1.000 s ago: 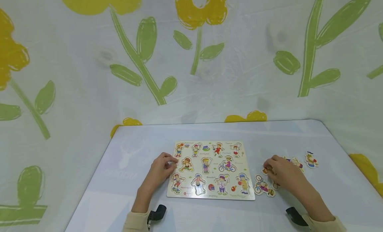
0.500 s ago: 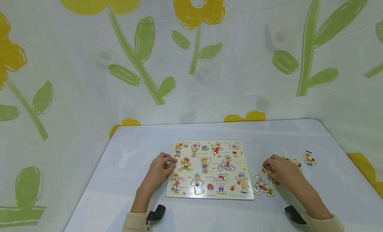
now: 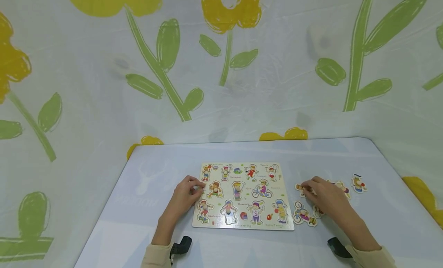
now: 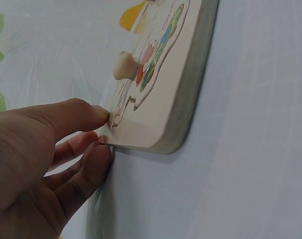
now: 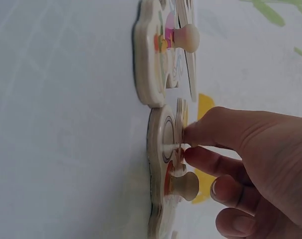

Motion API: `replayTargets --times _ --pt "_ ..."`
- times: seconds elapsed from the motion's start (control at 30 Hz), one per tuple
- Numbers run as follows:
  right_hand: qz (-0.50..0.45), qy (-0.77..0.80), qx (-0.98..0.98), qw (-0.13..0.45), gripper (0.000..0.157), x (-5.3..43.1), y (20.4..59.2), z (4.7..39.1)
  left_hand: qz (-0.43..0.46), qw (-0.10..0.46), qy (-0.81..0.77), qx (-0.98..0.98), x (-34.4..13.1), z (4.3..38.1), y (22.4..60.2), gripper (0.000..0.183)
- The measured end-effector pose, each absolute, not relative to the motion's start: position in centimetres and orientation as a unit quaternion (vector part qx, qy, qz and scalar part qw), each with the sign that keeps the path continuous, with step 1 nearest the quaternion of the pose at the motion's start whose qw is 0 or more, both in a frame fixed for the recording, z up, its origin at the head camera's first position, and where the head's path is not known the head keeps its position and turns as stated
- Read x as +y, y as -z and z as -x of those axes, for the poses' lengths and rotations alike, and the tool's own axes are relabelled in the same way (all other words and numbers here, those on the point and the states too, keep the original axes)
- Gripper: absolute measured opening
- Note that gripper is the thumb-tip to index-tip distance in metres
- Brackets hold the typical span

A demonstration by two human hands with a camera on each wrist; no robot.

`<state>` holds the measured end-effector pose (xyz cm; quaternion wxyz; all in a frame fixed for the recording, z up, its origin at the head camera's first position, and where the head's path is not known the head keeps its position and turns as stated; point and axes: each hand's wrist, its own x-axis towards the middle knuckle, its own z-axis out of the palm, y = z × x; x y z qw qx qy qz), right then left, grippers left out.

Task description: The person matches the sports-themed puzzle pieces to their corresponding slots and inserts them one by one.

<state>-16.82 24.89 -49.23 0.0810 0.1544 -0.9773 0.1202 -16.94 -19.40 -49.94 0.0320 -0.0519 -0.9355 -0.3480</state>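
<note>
My left hand point(image 3: 185, 193) grips the left edge of a wooden knob puzzle board point(image 3: 242, 228), printed with children playing sports. In the left wrist view the thumb lies on the top at a corner of the board point(image 4: 183, 107), fingers at its side and below; a round knob point(image 4: 125, 66) stands nearby. Right of the board, my right hand point(image 3: 328, 197) pinches a small puzzle piece point(image 3: 298, 188) between thumb and forefinger, its middle hidden by the fingertips. In the right wrist view this piece point(image 5: 181, 117) shows behind a nearer knobbed piece point(image 5: 157, 144).
A bicycle-rider piece point(image 3: 304, 216) lies below the right hand, beside another piece point(image 3: 317, 212) partly covered by it. Beyond the hand are a purple-edged piece point(image 3: 340, 186) and one with a blue cap point(image 3: 358, 183). A flowered curtain point(image 3: 270, 68) rises behind the white table point(image 3: 166, 156).
The right hand has shifted slightly left and away from the body, and the piece at its fingertips has moved with it. The left hand stays at the board's edge.
</note>
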Motion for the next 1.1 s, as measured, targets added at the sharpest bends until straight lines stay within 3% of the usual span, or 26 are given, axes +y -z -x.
replayTargets --times 1.1 --pt "-0.174 -0.127 -0.973 0.084 0.018 24.89 49.4 16.67 0.053 0.028 0.357 -0.932 -19.45 16.88 50.06 0.015"
